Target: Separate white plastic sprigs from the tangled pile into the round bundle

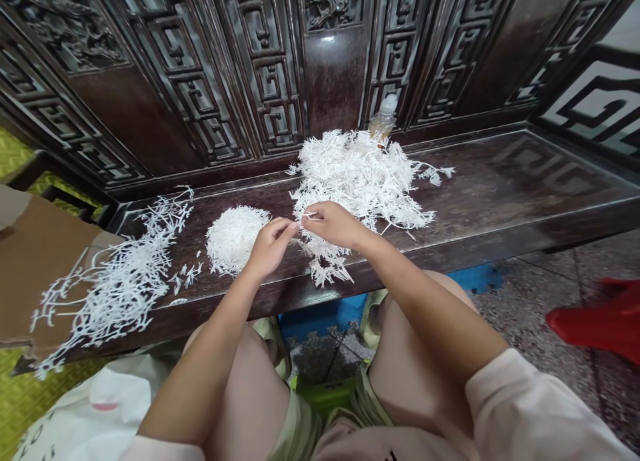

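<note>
The left hand (270, 245) and right hand (334, 225) meet over the worktop (500, 194), each pinching one end of a white sprig (309, 215) that lies crosswise between them. The big tangle (360, 171) lies just beyond the right hand. A small heap (234, 237) sits just left of the left hand, with bare stems (125, 281) farther left.

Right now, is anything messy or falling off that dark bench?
Yes. The bare white frames on the left sprawl past the bench front edge onto a cardboard box, and loose bits lie scattered beside the small heap. Part of the big pile hangs over the edge below the right hand, which pinches a sprig.
</note>
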Motion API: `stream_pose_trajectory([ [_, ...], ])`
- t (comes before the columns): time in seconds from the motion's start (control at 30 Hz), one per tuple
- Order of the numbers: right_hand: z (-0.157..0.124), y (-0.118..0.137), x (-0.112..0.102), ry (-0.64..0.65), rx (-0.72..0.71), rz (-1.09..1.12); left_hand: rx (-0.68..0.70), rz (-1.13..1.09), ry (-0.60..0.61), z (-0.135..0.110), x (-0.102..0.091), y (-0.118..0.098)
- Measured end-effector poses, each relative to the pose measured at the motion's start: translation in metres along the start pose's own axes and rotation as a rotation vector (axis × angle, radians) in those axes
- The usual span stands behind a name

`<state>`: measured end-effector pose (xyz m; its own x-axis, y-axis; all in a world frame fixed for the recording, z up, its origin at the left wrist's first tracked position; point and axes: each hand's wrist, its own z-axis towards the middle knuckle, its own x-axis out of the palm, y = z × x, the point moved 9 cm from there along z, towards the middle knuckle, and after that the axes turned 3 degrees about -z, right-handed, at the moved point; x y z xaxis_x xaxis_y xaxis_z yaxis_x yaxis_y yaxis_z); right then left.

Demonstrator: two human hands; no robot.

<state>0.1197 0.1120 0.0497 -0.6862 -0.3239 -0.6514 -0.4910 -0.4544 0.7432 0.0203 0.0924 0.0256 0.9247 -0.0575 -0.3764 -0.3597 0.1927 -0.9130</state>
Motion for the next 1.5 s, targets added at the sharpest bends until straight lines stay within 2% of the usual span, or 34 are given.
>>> stream_pose_trajectory([
  [0.17, -0.001, 0.001, 0.005, 0.051, 0.004, -0.017, -0.066, -0.072, -0.023, 0.001, -0.001, 0.009],
  [0.33, -0.002, 0.004, 0.015, 0.167, 0.028, 0.057, -0.187, -0.269, -0.141, 0.001, -0.005, 0.024],
  [0.5, -0.005, 0.013, 0.013, 0.267, -0.010, 0.144, -0.222, -0.482, -0.101, -0.003, 0.003, 0.019],
  [0.63, -0.006, 0.020, 0.007, 0.290, -0.040, 0.060, -0.170, -0.527, -0.063, -0.004, 0.010, 0.007],
  [0.8, -0.005, 0.014, -0.005, 0.240, 0.022, -0.139, -0.206, -0.540, -0.135, -0.003, 0.018, 0.012],
  [0.87, -0.005, -0.006, -0.025, 0.161, 0.127, -0.253, -0.241, -0.554, -0.240, -0.005, 0.002, 0.019],
  [0.97, -0.008, -0.040, -0.071, -0.052, 0.296, -0.396, -0.216, -0.564, -0.503, -0.013, -0.049, 0.027],
  [1.03, -0.008, -0.049, -0.077, -0.033, 0.261, -0.327, -0.207, -0.566, -0.556, -0.015, -0.072, 0.033],
  [1.07, -0.007, -0.050, -0.070, 0.029, 0.229, -0.268, -0.262, -0.595, -0.515, -0.013, -0.072, 0.040],
  [1.1, -0.007, -0.048, -0.061, 0.081, 0.199, -0.231, -0.326, -0.634, -0.465, -0.012, -0.067, 0.047],
  [1.17, -0.006, -0.040, -0.038, 0.166, 0.144, -0.175, -0.471, -0.746, -0.345, -0.010, -0.043, 0.057],
  [1.3, -0.008, -0.019, 0.000, 0.252, 0.082, -0.058, -0.636, -0.987, -0.141, -0.011, 0.013, 0.055],
  [1.4, -0.009, -0.011, 0.010, 0.292, 0.069, 0.014, -0.655, -1.050, -0.047, -0.014, 0.034, 0.047],
  [1.5, -0.007, -0.012, 0.010, 0.281, 0.080, 0.019, -0.569, -0.948, 0.014, -0.016, 0.037, 0.041],
])
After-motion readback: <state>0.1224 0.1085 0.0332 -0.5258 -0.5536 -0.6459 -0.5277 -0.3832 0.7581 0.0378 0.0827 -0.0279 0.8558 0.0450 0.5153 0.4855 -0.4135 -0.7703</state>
